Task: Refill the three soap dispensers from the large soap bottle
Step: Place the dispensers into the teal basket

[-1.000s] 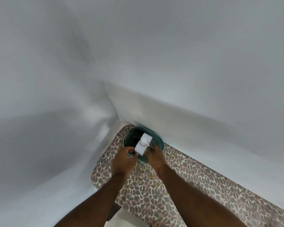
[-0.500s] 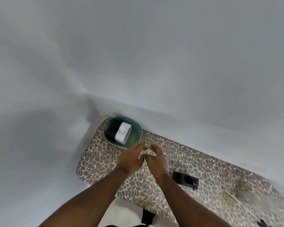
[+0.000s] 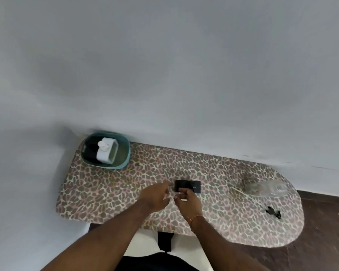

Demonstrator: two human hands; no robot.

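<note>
A teal tub [image 3: 125, 153] holds a white dispenser [image 3: 106, 151] beside something black. Left hand [image 3: 155, 196] spread; right hand [image 3: 188, 200] curled, grip unclear.

A board [image 3: 110, 194] runs along the wall [image 3: 184, 75]. On its far left end sits a basket [image 3: 125, 161] holding a dispenser [image 3: 106, 151]. Near the middle lies a small box [image 3: 192, 185], with both hands just before it. At the right end lie a clear bottle [image 3: 266, 189] and, nearer the front edge, a pump [image 3: 273, 212].
</note>
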